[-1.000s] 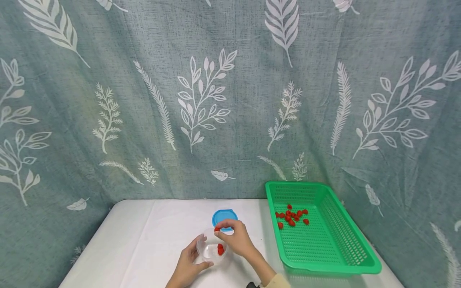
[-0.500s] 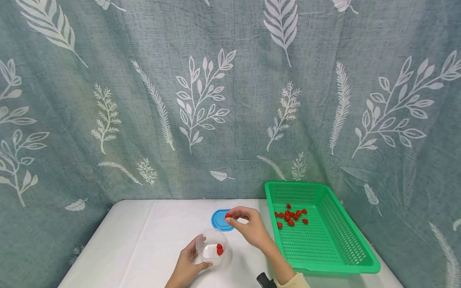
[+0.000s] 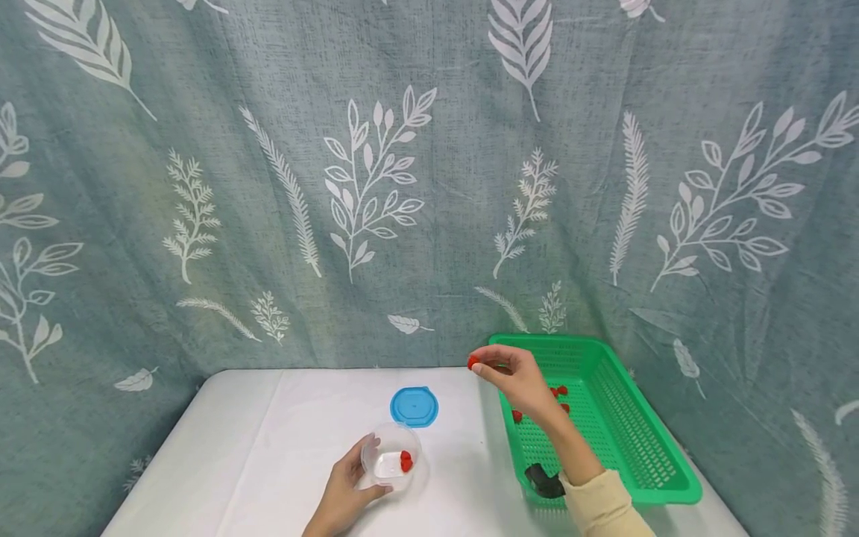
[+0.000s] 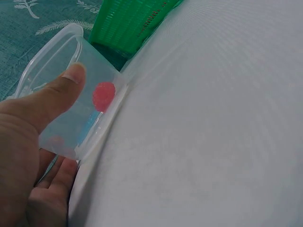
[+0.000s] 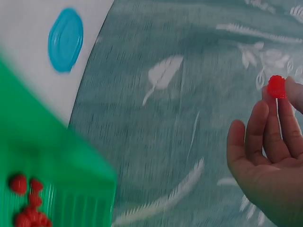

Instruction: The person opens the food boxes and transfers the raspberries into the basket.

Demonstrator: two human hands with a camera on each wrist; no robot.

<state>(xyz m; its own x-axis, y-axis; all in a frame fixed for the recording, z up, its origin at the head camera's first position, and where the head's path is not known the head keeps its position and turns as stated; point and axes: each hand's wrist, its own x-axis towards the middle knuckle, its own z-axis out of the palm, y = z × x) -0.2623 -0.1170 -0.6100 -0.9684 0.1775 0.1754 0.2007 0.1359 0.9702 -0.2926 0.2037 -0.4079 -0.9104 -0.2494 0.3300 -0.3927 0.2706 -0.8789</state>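
Note:
With thumb and fingers around its wall, my left hand (image 3: 347, 488) holds a clear plastic container (image 3: 392, 440) on the white table. Inside it lie red raspberries (image 3: 406, 461); one raspberry (image 4: 103, 96) shows through the side in the left wrist view. Between thumb and fingertips, my right hand (image 3: 520, 377) pinches another raspberry (image 5: 276, 87). This hand is raised over the left rim of the green basket (image 3: 644, 418). Several more raspberries (image 3: 517, 415) lie in the basket, partly hidden by my right hand and forearm.
A blue lid (image 3: 414, 406) lies flat on the white table (image 3: 268, 455) behind the container. The basket stands at the table's right side. A patterned green curtain (image 3: 376, 298) hangs right behind the table. A black wrist strap piece (image 3: 544, 481) hangs beneath my right forearm.
My right hand has moved away from above the container, rightward and back to the basket's edge, still pinching its raspberry. My left hand and the container stay in place.

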